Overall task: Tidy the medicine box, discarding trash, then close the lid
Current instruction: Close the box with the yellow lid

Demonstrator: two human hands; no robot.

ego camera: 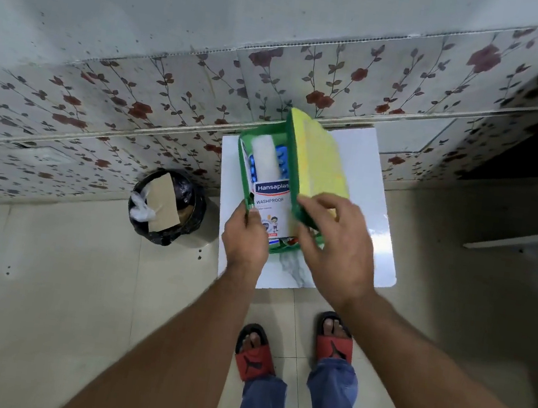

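Two arms outstretched, left hand (245,235) pinching green box (244,169) rim, right hand (336,244) gripping tilted lid (318,162)

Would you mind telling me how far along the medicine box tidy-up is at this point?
Done, apparently: cardboard and plastic scraps sit in the black-lined trash bin, and the white Hansaplast plaster box lies packed inside. In hand: the right hand grips the yellow, green-rimmed lid, tilted half open, while the left hand steadies the green plastic medicine box. Left: shutting it.
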